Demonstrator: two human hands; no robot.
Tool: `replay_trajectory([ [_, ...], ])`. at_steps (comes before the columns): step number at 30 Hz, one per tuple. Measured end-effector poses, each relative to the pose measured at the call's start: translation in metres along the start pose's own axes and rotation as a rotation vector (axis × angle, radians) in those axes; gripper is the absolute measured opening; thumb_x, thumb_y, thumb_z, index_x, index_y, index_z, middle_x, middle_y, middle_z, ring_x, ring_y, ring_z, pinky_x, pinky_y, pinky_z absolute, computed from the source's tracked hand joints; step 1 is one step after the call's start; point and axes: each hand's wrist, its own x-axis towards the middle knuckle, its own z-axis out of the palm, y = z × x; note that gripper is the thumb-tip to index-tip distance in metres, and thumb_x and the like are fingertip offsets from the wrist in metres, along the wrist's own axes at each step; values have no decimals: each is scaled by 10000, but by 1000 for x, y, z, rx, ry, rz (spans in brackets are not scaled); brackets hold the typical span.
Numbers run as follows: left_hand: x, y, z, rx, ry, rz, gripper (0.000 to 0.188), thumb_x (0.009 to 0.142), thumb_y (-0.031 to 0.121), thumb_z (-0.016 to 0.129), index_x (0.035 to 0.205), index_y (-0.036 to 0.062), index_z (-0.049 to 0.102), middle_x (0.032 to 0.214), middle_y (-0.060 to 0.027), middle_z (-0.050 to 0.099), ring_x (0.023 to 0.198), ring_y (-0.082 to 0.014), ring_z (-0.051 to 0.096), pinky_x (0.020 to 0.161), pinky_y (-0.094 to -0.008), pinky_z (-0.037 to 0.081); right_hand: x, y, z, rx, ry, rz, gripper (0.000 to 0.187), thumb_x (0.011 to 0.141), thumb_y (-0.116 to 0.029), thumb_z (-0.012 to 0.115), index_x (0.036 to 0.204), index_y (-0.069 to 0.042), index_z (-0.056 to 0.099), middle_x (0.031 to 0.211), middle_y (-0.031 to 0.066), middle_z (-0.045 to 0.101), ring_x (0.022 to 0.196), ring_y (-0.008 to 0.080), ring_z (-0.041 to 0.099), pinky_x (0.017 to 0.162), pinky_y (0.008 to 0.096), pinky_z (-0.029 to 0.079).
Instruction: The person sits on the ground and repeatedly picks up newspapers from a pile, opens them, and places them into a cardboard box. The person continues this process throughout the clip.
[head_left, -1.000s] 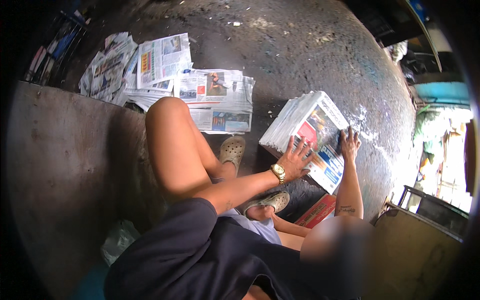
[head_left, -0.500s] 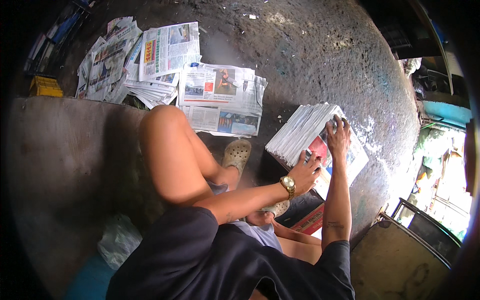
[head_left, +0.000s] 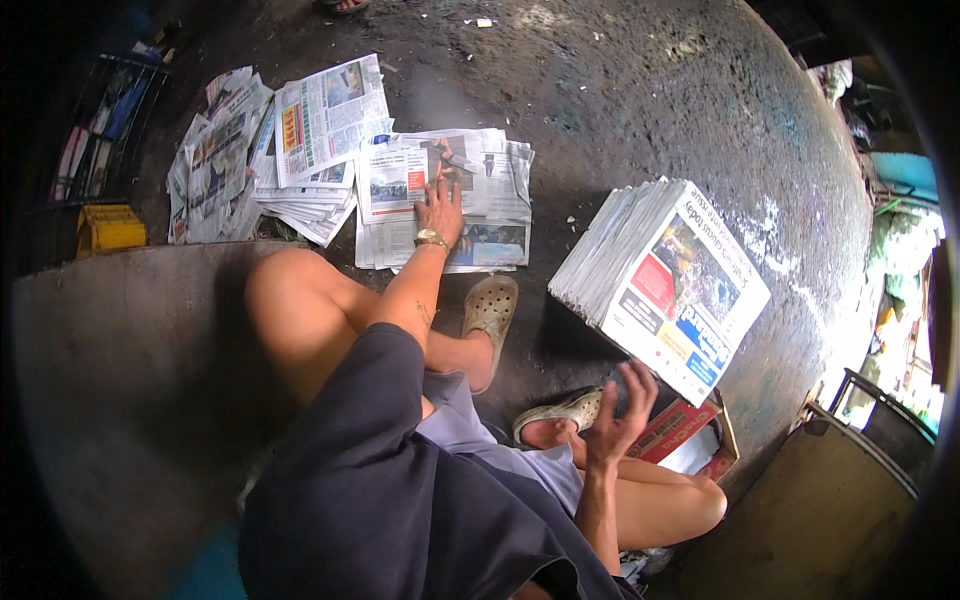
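Note:
My left hand, wearing a gold watch, lies with fingers stretched over a flat pile of newspapers on the ground. It holds nothing that I can see. Held low above my right leg, my right hand is empty with its fingers apart. Just beyond it stands a thick stack of folded newspapers, its folded edges facing left. The fingertips come near the stack's near edge; I cannot tell if they touch it.
More newspapers are spread at the far left, beside a yellow crate and a dark rack. A red cardboard box sits near my right leg. At the lower right stands a brown panel. Another person's foot shows at the top.
Both hands have left the thick newspaper stack. My left hand has moved left onto the flat pile, and my right hand has drawn back toward me.

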Motion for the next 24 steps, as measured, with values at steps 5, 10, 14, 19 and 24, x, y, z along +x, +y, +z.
replay_trajectory([
  [5,20,-22,12,11,-23,74,260,903,171,474,1119,60,568,1225,-209,557,1009,-368,599,757,-534,510,-31,-7,11,146,-120,27,272,831,13,614,1095,-39,650,1233,173,555,1139,326,548,953,393,453],
  [10,38,8,-99,-467,15,-272,347,844,333,621,1046,52,626,912,-224,681,943,-349,666,817,-414,492,1,-11,13,203,-57,26,292,857,-6,612,1148,-29,619,1220,159,565,1144,286,558,939,353,470],
  [14,14,-16,-161,-1445,26,-155,301,905,203,493,1110,17,612,967,-56,642,856,-171,583,785,-323,459,51,-25,38,658,-212,280,360,931,-106,598,1272,-14,530,1267,138,553,1129,261,566,960,339,453],
  [19,-78,-6,-241,-2104,-159,16,335,914,268,563,1135,18,595,1034,-45,622,915,-137,569,849,-303,430,86,-49,30,1412,-720,387,736,923,-445,585,1476,-57,293,1399,133,466,1195,266,509,970,412,430],
  [24,-125,40,-322,-1658,-505,192,392,901,299,674,1173,21,623,1082,-26,666,1002,-115,596,912,-290,435,56,-70,6,1677,-827,463,652,841,-123,714,1409,-44,404,1264,109,578,1138,205,561,1005,376,429],
])
